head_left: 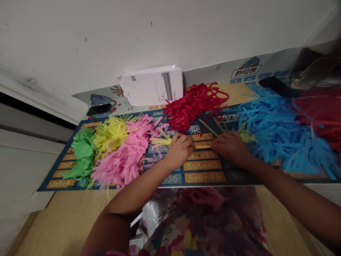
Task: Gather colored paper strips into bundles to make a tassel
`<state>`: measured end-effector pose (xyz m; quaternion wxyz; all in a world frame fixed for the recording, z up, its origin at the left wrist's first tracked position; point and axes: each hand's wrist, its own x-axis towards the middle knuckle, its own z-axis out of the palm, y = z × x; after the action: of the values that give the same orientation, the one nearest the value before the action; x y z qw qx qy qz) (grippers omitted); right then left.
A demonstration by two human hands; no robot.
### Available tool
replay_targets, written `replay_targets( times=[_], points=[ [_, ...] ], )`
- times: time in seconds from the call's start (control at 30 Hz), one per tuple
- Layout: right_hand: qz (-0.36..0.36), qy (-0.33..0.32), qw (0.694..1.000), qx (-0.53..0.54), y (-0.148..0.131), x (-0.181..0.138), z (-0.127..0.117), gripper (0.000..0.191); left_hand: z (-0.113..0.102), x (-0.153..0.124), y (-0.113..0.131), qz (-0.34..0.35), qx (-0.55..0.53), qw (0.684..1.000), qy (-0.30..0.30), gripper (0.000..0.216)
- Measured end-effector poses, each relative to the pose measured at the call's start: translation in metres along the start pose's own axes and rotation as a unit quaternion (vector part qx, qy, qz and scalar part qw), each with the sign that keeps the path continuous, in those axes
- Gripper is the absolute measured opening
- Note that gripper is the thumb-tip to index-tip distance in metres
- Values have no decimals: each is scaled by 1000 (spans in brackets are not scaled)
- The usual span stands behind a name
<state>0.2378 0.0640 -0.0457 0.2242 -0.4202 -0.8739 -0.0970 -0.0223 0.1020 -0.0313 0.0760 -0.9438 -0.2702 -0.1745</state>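
Note:
Between my two hands runs a narrow band of yellow fringed paper (pixel 203 146), low over the printed mat. My left hand (pixel 180 151) grips its left part with closed fingers, and frayed yellow ends poke out beyond that hand. On the other part my right hand (pixel 231 148) is closed, with more yellow fringe showing past its knuckles. A pink fringed paper bundle (pixel 122 153) lies to the left of my left hand. Close beside my right hand spreads a blue fringed bundle (pixel 282 131). Red paper strips (pixel 195 105) are heaped just behind both hands.
The table mat (pixel 204 165) carries multiplication sums. Yellow (pixel 110 133) and green (pixel 82 153) fringed bundles lie at the left. A white pack (pixel 151 87) leans on the wall. Dark phone-like objects (pixel 99 109) sit at the back left and back right. More red fringe (pixel 322 113) is far right.

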Motion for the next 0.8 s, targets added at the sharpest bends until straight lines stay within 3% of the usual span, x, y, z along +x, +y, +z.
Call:
replay_targets(
  times=[0.23,0.33,0.47,0.57,0.67,0.8],
  points=[
    [102,-35,979,171,25,-15,6,26,-5,-2,-8,-113,-146,981,-55,17],
    [85,-31,984,151,21,-15,3,25,-8,-2,-7,-102,-132,985,-41,17],
    [44,16,998,43,9,-16,-6,19,-12,-2,-1,-44,-24,999,-3,21],
    [27,16,999,13,7,-16,-10,22,-13,-3,0,-11,-1,1000,-22,23],
    [46,-6,998,51,11,-17,-8,23,-12,-3,-6,-11,-54,998,-31,19],
    [101,-38,987,116,19,-20,-2,24,-12,-3,-16,-82,-184,978,-59,20]
  ],
)
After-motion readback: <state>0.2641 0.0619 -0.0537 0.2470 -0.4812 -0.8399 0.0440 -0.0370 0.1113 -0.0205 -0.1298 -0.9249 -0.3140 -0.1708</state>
